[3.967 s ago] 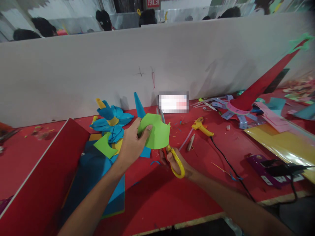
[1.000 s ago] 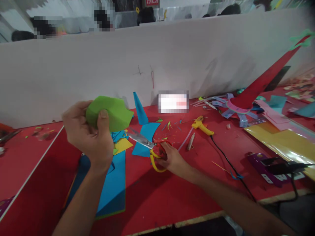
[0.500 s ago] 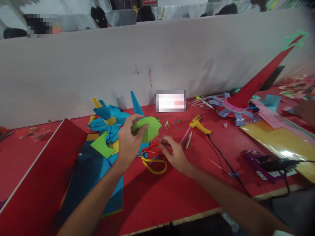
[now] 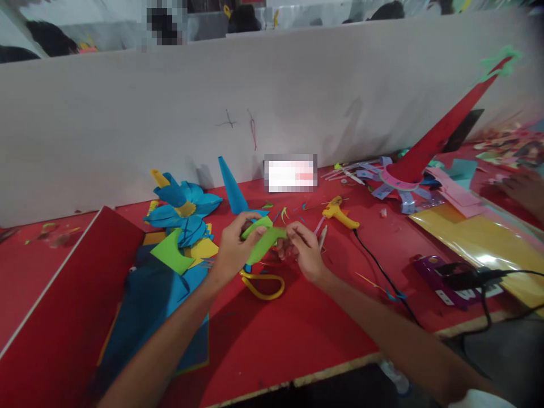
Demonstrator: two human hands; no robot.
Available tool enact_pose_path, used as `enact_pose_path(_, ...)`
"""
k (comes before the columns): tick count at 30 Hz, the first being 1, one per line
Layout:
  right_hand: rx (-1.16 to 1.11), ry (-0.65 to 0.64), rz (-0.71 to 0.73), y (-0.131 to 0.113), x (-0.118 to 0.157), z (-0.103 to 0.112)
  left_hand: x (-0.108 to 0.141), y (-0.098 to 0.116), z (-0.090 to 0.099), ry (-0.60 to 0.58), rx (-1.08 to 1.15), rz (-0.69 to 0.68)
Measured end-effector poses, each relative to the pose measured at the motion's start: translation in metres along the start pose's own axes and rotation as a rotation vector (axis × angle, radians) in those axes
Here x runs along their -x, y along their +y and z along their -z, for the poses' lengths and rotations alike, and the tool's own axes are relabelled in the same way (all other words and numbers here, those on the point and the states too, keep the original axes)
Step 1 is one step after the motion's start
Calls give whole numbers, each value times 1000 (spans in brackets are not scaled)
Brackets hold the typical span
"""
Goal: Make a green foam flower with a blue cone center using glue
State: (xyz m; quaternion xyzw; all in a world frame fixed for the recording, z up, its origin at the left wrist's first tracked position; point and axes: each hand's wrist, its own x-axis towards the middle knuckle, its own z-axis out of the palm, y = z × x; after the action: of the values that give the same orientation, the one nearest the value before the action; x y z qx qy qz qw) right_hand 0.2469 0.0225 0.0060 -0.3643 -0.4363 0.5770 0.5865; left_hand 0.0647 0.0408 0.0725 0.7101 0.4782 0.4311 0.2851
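Hiding scissors blades: hands; green paper.

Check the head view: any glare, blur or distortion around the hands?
Head view: left hand and right hand on the green paper piece are soft but readable; glare sits on the yellow sheet at right; corners smear and the white partition bows, wide-lens distortion; forearms cast soft shadows on the red table.

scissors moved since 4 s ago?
Yes. The scissors left the right hand and now lie on the red table, below both hands.
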Motion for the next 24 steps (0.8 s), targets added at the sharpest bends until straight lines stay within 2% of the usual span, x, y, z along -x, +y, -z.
enact_pose_path(4,-19,47,11,2,-4,7,-7,3,12,22,46,-38)
enact_pose_path(7,51,-3,101,-1,-3,7,-7,4,15,17,-30,-46)
enact_pose_path(12,305,-48,197,-5,-2,3,-4,2,11,-93,-77,-12)
enact_pose_path(14,328,-39,211,-5,-4,4,-5,2,11,-121,-54,1)
enact_pose_path(16,292,3,193,-4,-6,7,-8,2,13,-156,-10,1)
enact_pose_path(20,204,179,141,0,-12,13,-14,0,19,-264,150,10)
enact_pose_path(24,52,292,82,0,-16,16,-18,-12,22,-157,147,24)
